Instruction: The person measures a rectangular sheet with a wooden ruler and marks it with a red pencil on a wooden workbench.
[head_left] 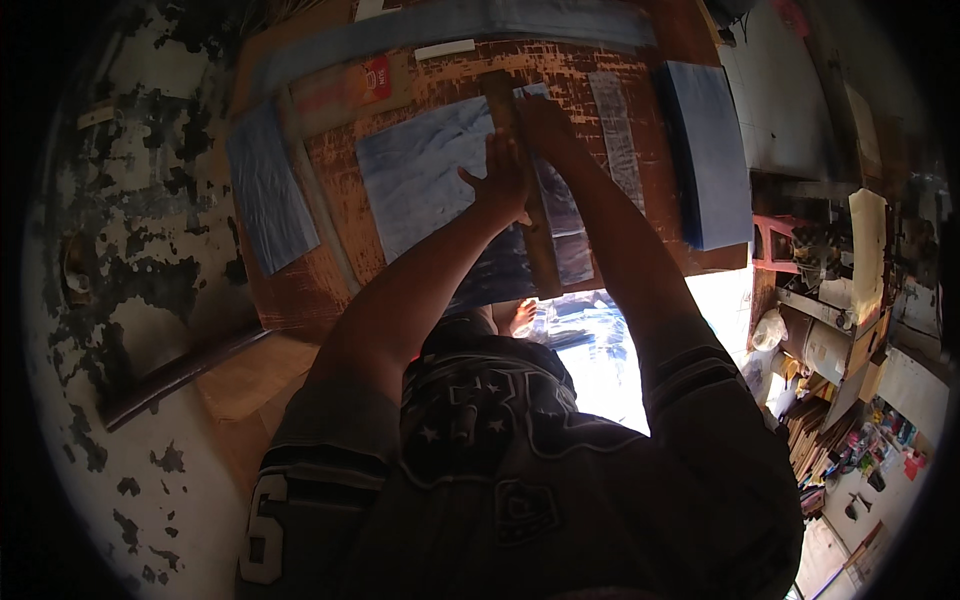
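A blue-grey sheet [420,180], creased and shiny like plastic, lies on the worn brown board in front of me. Across its right part runs a long, straight wooden strip [541,250], pointing away from me. My left hand [503,180] presses flat on the strip and the sheet beside it, thumb spread out to the left. Close to the strip's far end, on its right side, is my right hand [547,122] with fingers curled together. A small pale bit shows at its fingertips; what it holds is too dark to make out.
Blue-grey stacks or folded sheets lie at the board's left [268,190] and right [708,155]. A narrow clear strip [617,140] and a red card [376,80] rest on the brown board [325,170]. A peeling wall [150,250] stands left; cluttered shelves [830,330] stand right.
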